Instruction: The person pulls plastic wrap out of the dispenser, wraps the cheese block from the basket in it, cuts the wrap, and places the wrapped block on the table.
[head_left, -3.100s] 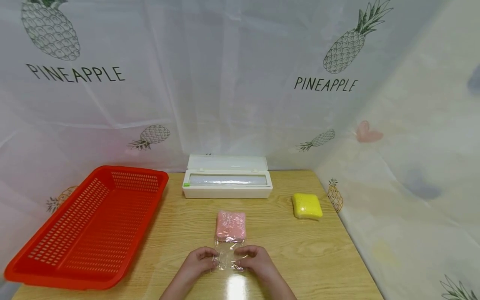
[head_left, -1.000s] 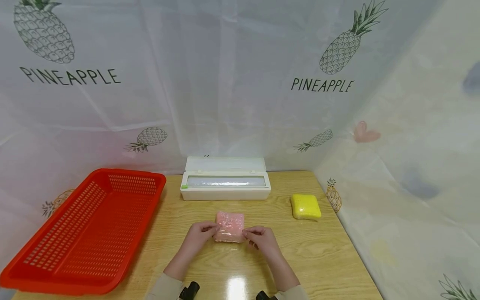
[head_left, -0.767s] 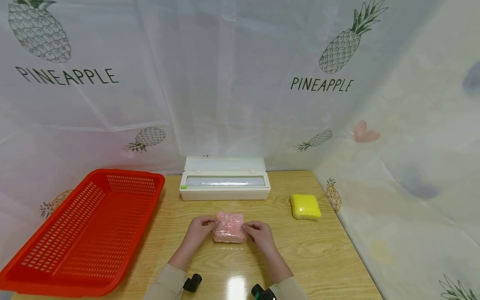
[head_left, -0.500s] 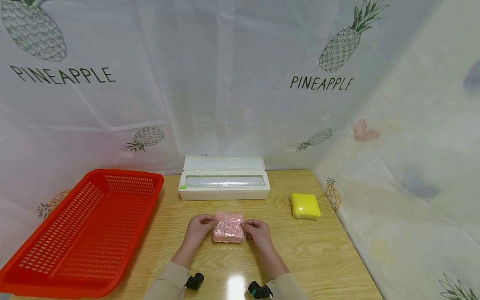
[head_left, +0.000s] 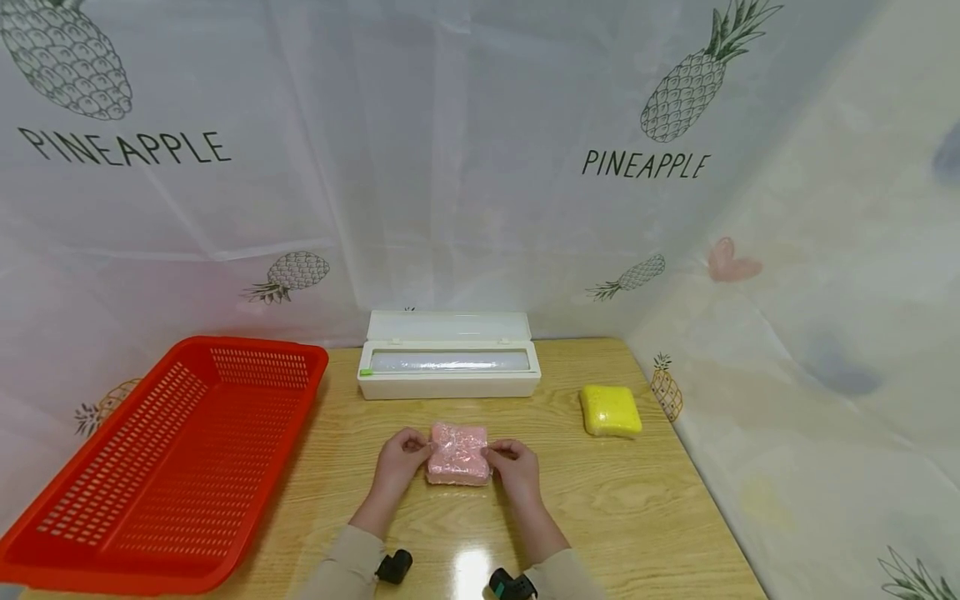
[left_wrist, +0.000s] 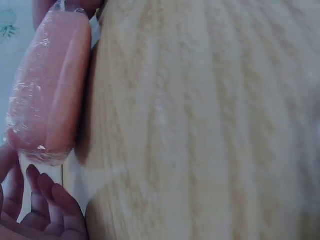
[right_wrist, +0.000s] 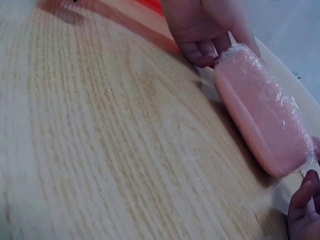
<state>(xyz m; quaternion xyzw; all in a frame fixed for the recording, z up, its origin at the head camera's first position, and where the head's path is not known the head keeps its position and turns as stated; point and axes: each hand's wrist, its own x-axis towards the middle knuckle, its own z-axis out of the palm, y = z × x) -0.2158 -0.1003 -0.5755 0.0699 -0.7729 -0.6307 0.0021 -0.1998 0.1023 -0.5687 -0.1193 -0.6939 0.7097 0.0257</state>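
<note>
A pink square block [head_left: 458, 454], wrapped in shiny cling film, lies on the wooden table in front of me. At its left side my left hand [head_left: 400, 462] pinches the cling film between thumb and forefinger. On the opposite side my right hand [head_left: 517, 471] grips a bit of film the same way. In the left wrist view, crinkled cling film [left_wrist: 30, 107] covers the block's top, and the other left fingers [left_wrist: 57, 205] hang loosely curled below it. The right wrist view has film drawn out from the block's end to the right fingers [right_wrist: 305, 197].
Behind the block stands a white cling film dispenser [head_left: 450, 385] with its lid raised and a roll inside. A yellow wrapped block [head_left: 611, 411] lies to the right. The red perforated basket [head_left: 296, 433] stands at the left. A pineapple-print curtain [head_left: 480, 192] hangs behind the table.
The film flap that stretched toward me is now folded over the pink block. Both hands moved forward with it to the block's sides. In the last half second they have barely moved.
</note>
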